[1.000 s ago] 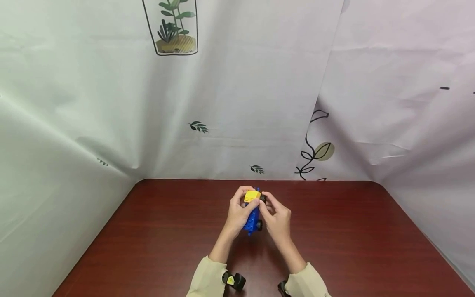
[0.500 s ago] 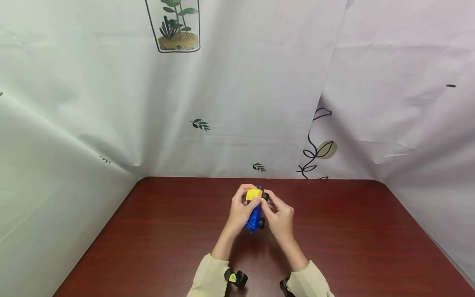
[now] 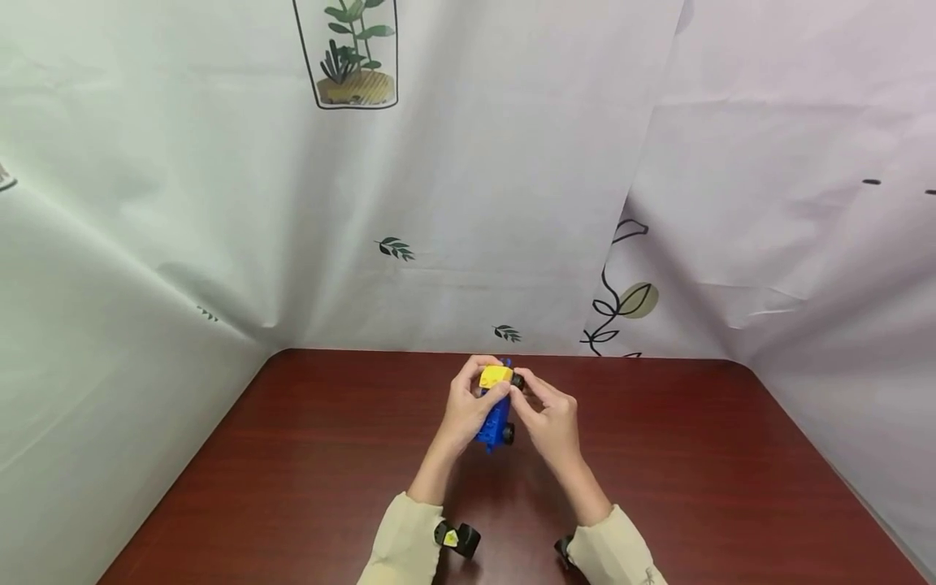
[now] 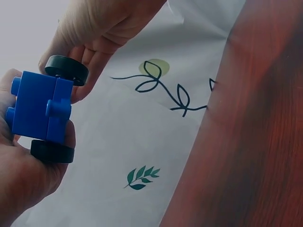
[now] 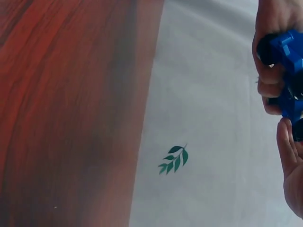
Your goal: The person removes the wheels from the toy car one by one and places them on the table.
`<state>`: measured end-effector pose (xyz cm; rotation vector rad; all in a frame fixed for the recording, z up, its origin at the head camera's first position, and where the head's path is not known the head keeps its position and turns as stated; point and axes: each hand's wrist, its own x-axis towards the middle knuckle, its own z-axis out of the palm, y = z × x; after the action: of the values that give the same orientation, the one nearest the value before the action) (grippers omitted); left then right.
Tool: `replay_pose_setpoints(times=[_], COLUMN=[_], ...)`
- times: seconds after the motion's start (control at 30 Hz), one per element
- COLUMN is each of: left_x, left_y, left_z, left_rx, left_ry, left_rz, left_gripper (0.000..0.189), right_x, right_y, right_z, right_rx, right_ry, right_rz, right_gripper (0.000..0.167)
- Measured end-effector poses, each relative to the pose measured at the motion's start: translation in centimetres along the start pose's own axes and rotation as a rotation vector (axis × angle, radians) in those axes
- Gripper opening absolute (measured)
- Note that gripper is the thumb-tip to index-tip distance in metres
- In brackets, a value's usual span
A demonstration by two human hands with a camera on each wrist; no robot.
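Observation:
A blue building-block toy car is held above the table, a yellow brick on its far end. My left hand grips it from the left, thumb across the body beside the yellow brick. At its far right wheel, black, my right hand pinches with thumb and fingertips. Another black wheel shows at the near end. The left wrist view shows the car's end face with a wheel on each side. In the right wrist view its underside is partly cut off by the frame's edge.
Beneath the hands spreads a dark red wooden table. A pale curtain printed with plants stands along its back and sides. Black wrist cameras are strapped over the light sleeves.
Both hands have moved slightly away from the body with the car, a little higher in the head view. The grip looks the same, and the head view has shifted slightly.

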<state>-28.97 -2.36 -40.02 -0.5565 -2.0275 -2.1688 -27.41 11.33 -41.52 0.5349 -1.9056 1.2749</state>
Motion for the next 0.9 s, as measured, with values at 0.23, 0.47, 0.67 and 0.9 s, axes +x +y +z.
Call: replay_pose_setpoints(times=[0.23, 0.47, 0.67, 0.9], left_x=[0.0, 0.7, 1.1, 0.7], left_y=[-0.2, -0.1, 1.1, 1.2], left_z=[-0.6, -1.7, -3.1, -3.0], left_rx=[0.005, 0.038, 0.039, 0.031], left_ry=[-0.03, -0.01, 0.128, 0.121], left_rz=[0.002, -0.005, -0.028, -0.047], left_gripper=[0.03, 0.03, 0.029, 0.03], right_x=[0.0, 0.4, 0.0, 0.2], right_y=[0.1, 1.2, 1.8, 1.6], right_z=[0.0, -0.7, -2.0, -2.5], right_rx=[-0.014, -0.089, -0.106, -0.076], right_ry=[-0.025, -0.089, -0.038, -0.073], right_rz=[-0.034, -0.093, -0.014, 0.031], right_gripper=[0.029, 0.028, 0.03, 0.032])
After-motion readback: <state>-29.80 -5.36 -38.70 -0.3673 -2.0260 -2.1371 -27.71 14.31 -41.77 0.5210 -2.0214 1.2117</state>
